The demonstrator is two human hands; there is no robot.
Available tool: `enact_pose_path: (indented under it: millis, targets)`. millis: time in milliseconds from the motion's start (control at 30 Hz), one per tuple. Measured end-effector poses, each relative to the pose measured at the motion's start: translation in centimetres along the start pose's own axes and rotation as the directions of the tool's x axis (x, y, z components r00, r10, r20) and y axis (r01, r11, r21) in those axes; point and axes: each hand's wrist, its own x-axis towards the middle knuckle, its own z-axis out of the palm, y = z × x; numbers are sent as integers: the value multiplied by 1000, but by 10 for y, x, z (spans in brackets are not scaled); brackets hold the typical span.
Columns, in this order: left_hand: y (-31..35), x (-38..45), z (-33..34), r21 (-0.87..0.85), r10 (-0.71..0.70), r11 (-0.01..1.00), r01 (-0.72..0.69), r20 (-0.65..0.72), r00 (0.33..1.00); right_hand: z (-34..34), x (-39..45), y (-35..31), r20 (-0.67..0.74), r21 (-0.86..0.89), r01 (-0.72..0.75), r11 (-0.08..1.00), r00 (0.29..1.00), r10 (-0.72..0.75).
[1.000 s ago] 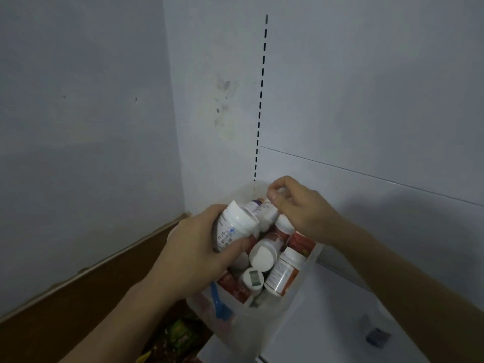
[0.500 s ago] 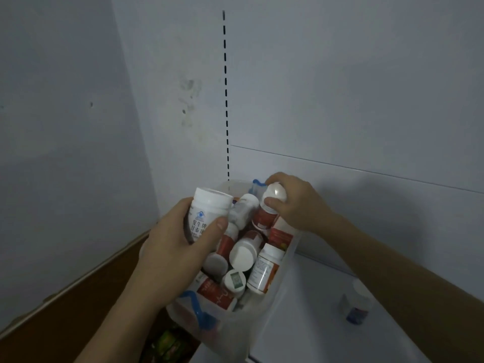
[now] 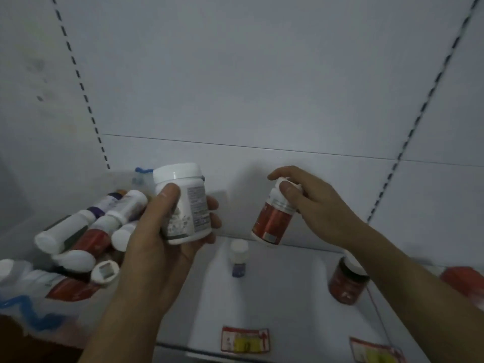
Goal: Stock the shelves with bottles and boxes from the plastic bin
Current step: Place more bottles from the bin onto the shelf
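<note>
Currently in hand, two bottles. Left hand (image 3: 157,247): wrapped around a wide white jar (image 3: 183,203), thumb across the front, fingers curled behind, jar upright with cap on top and raised above the plastic bin (image 3: 15,307). Right hand (image 3: 317,205): closed on a slimmer red-labelled bottle (image 3: 275,213), pinched at the cap by thumb and forefinger so the body hangs free and slightly tilted over the shelf (image 3: 288,305), likely so it can be set down base first.

Bin: at the left edge of the shelf, holding a heap of bottles lying on their sides, most white-capped, some red-labelled; plenty left to unload.

Shelf stock so far: one small bottle with a white cap and purple base (image 3: 238,260), standing near the back wall; one dark red jar (image 3: 345,284), partly hidden under the right forearm; a blurred red item (image 3: 463,280) at the far right, kind unclear. Price tags (image 3: 245,340) along the front edge.

Judged stage: early; both bottles clear of the bin, not yet placed.
</note>
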Motion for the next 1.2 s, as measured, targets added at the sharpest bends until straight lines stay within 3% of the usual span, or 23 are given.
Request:
enact_pose_path:
  millis: [133,300,533,733,1067,1200]
  targets:
    - [-61,-17,61,-156,-52,986,61,61,997,-68,-74,37,-30,-106,-106,989,994,103]
    - [-127,-41,146,-167,-135,970,178,243,961,-149,-164,68,-129,-201,-234,951,969,211]
    - [-198,-79,243,-229,-273,900,372,370,888,-236,-276,98,-196,-314,-317,895,944,265]
    - [-245,-96,310,-240,-314,862,447,439,842,-300,-349,119,-295,-356,-409,840,902,315]
    - [-334,-79,413,-157,-405,802,577,566,718,-391,-414,185,-562,-301,-579,758,750,349]
    - [-370,-60,459,-137,-417,779,612,615,669,-436,-422,214,-610,-316,-655,686,694,382]
